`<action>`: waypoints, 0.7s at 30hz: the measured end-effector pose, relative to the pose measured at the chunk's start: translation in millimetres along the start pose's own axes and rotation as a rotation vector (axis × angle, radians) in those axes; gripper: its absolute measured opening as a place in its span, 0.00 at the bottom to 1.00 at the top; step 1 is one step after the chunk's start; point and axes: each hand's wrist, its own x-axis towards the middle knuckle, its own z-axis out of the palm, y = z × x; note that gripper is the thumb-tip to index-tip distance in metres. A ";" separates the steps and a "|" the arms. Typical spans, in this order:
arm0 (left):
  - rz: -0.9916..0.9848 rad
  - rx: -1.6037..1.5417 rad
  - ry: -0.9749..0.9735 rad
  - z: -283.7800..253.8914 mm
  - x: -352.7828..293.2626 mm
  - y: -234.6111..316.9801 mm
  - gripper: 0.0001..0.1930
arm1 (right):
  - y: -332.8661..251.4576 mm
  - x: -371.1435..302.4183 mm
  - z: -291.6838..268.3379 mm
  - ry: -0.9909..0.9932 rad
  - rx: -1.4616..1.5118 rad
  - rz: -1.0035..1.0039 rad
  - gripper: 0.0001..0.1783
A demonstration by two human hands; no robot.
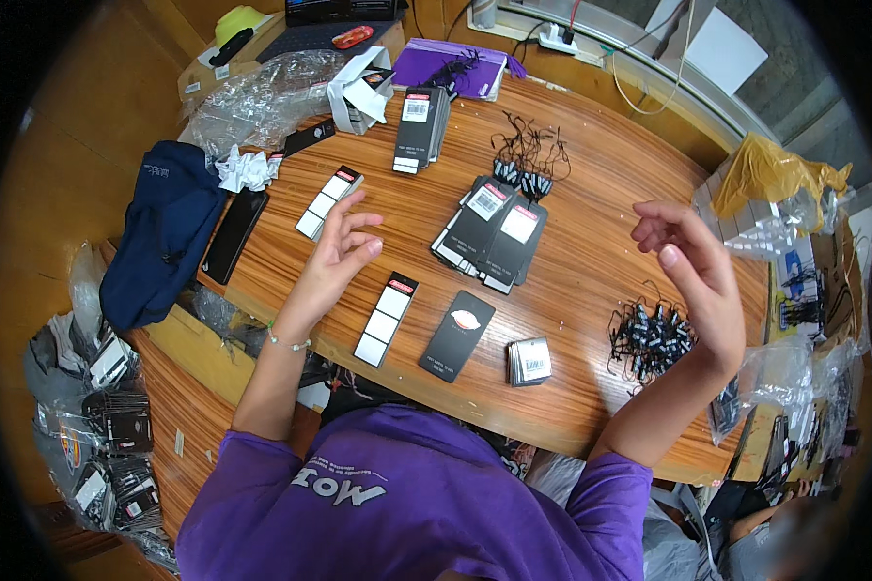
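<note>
Both hands hover over the wooden table, fingers apart and holding nothing. My left hand (344,244) is nearest a stack of tags with white panels (327,203). Close to my body lie another white-panelled tag stack (387,320), a dark grey tag (457,336) with an oval emblem, and a small pile of white stickers (529,361). My right hand (686,254) is raised above the table's right side, over a heap of black strings (651,337) with small pale pieces. Between the hands sit stacked grey tags (492,232) with white labels, black strings (531,160) spreading from their far end.
Farther back stand a grey tag stack (420,129) and a purple folder (452,70). At left are a navy pouch (160,232), a black phone (234,235) and crumpled plastic (262,102). A box with yellow plastic (761,198) stands at right. Another person (780,542) is at lower right.
</note>
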 end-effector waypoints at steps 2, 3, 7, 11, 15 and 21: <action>-0.015 0.009 -0.042 9.2 0.6 8.5 0.27 | 0.3 -2.1 -2.2 0.002 -0.013 -0.034 0.17; -0.019 0.009 -0.063 15.0 3.0 10.8 0.26 | 0.2 -1.8 -1.2 0.010 -0.035 -0.038 0.17; -0.001 0.148 -0.130 28.5 11.3 10.6 0.22 | 1.2 6.2 13.1 -0.054 -0.227 -0.028 0.17; 0.093 0.540 -0.099 29.9 5.9 22.9 0.19 | 6.5 10.9 33.5 -0.160 -0.364 -0.019 0.17; 0.290 0.778 -0.185 28.4 -7.2 18.1 0.17 | 14.8 13.1 54.3 -0.277 -0.447 -0.038 0.13; 0.346 0.849 -0.442 67.4 -2.2 12.3 0.28 | 24.4 11.1 62.4 -0.426 -0.468 0.071 0.11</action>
